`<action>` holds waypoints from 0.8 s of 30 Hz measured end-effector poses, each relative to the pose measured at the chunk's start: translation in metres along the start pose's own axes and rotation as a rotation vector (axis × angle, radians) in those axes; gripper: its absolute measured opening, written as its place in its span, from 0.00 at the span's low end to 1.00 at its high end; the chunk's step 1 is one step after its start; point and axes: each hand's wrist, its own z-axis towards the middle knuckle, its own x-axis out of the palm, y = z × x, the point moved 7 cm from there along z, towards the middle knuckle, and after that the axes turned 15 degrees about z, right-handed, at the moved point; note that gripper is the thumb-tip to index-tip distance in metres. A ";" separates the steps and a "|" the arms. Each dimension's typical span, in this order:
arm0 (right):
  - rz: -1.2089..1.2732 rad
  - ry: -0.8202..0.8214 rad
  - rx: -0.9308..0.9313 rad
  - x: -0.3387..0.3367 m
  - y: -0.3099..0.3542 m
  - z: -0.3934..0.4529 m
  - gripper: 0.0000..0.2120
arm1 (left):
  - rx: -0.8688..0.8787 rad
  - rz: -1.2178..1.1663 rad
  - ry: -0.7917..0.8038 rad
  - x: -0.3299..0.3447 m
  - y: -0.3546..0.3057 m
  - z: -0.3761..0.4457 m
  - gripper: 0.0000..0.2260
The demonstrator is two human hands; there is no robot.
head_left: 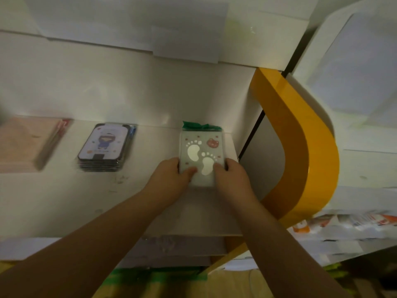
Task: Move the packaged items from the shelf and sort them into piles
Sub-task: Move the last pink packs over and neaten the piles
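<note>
On the white shelf (64,201), near its right end, lies a pale green packet (200,155) printed with two white footprints and a small red figure, a green strip showing at its far edge. Both hands grip it by its near end: the left hand (169,177) has its thumb laid across the packet's face and its other fingers curled round the left edge, while the right hand (233,177) clasps the right edge in the same way, thumb on top. Whether the packet rests on the shelf or is raised off it cannot be told. Left of it, well apart, sits a stack of dark-edged packets (106,147) with a cartoon figure on the top one, and further left a blurred pinkish stack (25,145) reaches the picture's edge. White panels close the shelf behind and above. Just right of the packet a curved yellow band (300,143) frames the unit, with more white shelving beyond it, dim and blurred.
</note>
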 end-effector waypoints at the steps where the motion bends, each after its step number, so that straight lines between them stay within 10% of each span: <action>1: -0.005 -0.013 0.040 0.001 -0.002 0.007 0.15 | -0.051 -0.012 0.025 0.002 0.001 0.004 0.14; 11: -0.202 -0.069 0.281 0.005 -0.008 0.050 0.18 | -0.183 0.066 0.094 0.004 -0.013 0.039 0.21; 20: -0.245 -0.117 0.160 0.000 -0.004 0.049 0.14 | -0.190 0.108 0.069 0.006 -0.017 0.038 0.24; 24: -0.398 -0.173 0.031 0.002 0.001 0.037 0.27 | -0.189 0.091 0.066 -0.002 -0.015 0.024 0.30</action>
